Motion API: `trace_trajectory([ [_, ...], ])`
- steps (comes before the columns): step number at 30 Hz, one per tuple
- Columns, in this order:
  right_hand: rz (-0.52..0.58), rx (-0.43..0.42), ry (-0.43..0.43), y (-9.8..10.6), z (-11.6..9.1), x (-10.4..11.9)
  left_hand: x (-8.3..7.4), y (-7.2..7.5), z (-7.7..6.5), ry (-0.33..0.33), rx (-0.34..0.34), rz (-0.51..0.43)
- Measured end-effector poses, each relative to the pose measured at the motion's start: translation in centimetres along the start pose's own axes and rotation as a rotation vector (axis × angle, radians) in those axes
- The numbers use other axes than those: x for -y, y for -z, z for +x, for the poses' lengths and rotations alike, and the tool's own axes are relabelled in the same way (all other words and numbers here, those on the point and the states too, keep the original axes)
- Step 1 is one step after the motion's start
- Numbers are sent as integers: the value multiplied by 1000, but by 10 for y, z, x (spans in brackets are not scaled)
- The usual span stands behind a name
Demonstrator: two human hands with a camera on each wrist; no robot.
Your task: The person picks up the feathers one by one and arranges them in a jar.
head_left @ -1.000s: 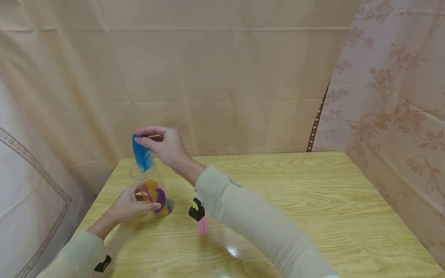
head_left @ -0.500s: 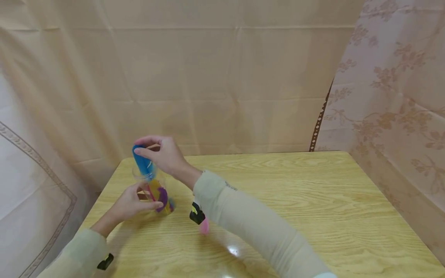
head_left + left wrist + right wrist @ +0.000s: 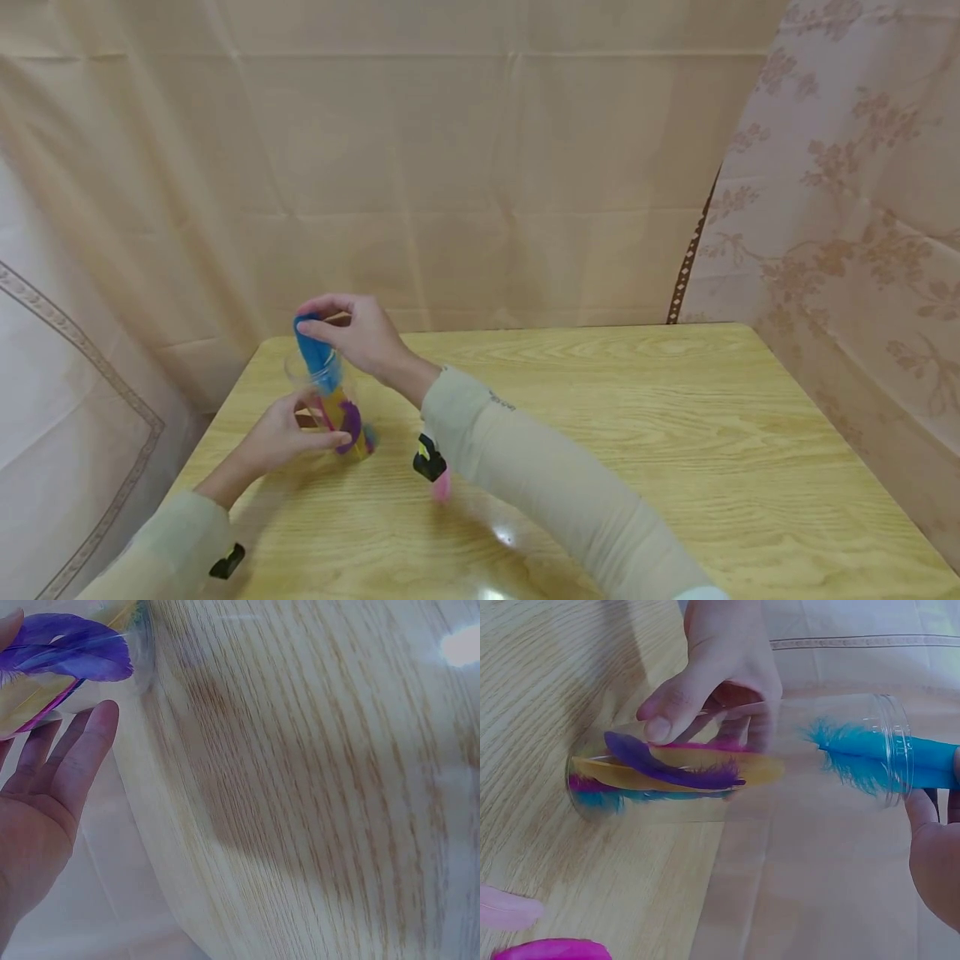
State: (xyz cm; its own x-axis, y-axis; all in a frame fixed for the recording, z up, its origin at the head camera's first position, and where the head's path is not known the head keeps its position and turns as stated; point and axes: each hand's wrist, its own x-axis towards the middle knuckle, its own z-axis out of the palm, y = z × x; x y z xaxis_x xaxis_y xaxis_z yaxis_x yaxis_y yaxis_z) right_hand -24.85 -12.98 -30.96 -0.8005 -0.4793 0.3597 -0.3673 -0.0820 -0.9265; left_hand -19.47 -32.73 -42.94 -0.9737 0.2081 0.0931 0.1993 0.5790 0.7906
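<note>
My left hand [image 3: 277, 433] grips a tall clear jar [image 3: 900, 720] low on its side, thumb toward me and fingers round the back. My right hand [image 3: 367, 337] pinches the top end of a blue feather [image 3: 832, 754] just above the jar's mouth. The feather's fluffy lower end hangs inside the jar, past the rim. Lower down in the jar lie a purple feather [image 3: 671, 766], a yellow feather [image 3: 761, 766] and some magenta and teal ones. In the left wrist view the purple feather [image 3: 75, 649] shows through the wall beside my left fingers [image 3: 82, 765].
A pale pink feather [image 3: 508, 909] and a magenta feather [image 3: 551, 950] lie on the wood-grain table [image 3: 637, 433]. The right sleeve [image 3: 540, 467] partly covers the pink in the head view. Beige cloth [image 3: 450, 167] hangs behind the table.
My right hand has come down, lowering the blue feather from above the mouth to partly inside the jar. The left hand keeps its hold on the jar.
</note>
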Motion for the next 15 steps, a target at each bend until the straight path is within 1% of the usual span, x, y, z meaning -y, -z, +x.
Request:
trace_trajectory([
  [5,-15,-6,6,-1,0,-1,0,0,-1,-11,-6,-8],
  [11,-10,-13,1,-1,0,-2,-1,0,-1,16,4,-9],
  [15,10,-9,9,0,0,-2,-1,0,-1,19,8,-14],
])
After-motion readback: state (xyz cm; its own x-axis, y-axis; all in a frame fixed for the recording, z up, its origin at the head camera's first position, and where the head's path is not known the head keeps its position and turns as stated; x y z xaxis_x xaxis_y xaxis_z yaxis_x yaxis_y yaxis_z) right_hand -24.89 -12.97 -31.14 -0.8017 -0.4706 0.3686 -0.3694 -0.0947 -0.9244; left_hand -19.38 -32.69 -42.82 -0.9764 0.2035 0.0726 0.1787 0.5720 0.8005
